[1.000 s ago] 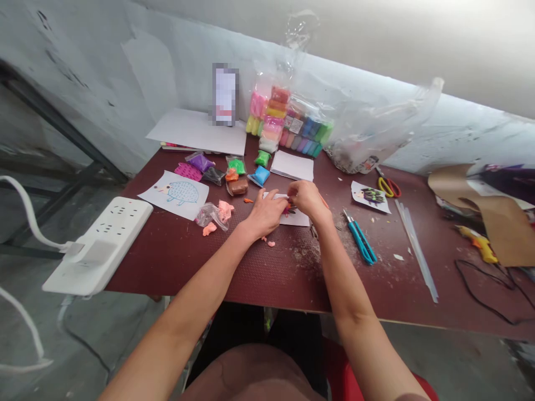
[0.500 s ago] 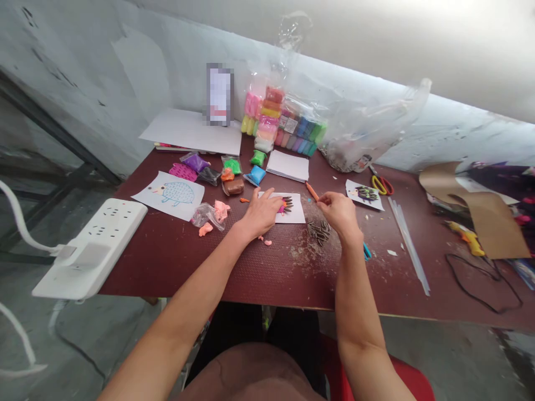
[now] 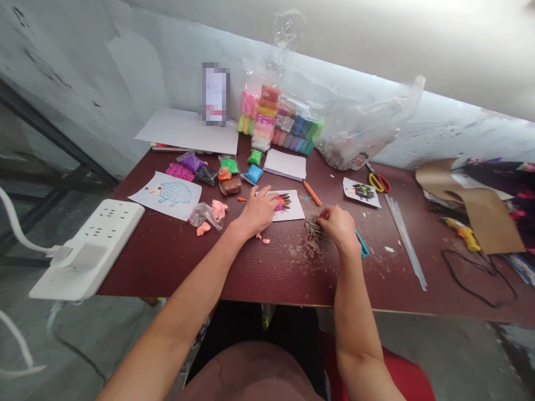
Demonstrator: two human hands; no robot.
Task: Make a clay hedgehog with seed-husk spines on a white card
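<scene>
My left hand (image 3: 259, 213) lies with its fingers spread on the left part of a small white card (image 3: 296, 207). On that card is a magenta clay shape (image 3: 278, 205) with dark sunflower seeds (image 3: 286, 201) fanned out from its right side; my fingers cover part of it. My right hand (image 3: 339, 225) is at the right edge of a loose pile of sunflower seeds (image 3: 313, 230), thumb and fingertips pinched together. Whatever sits between those fingertips is too small to make out. An orange marker (image 3: 312, 192) lies just beyond the right hand, and a blue tool (image 3: 361, 243) shows beside its wrist.
Left are a hedgehog drawing (image 3: 167, 195), peach clay (image 3: 218, 210) and a power strip (image 3: 90, 245). Bagged clay (image 3: 267, 122) and a stack of paper (image 3: 285, 164) stand behind. Right are a seeded hedgehog card (image 3: 349, 192), scissors (image 3: 379, 181), glue sticks (image 3: 405, 242) and a glue gun (image 3: 462, 233).
My right hand has come down and toward me, from beside the orange marker to the seed pile. The left hand stays on the card, and the view has shifted slightly.
</scene>
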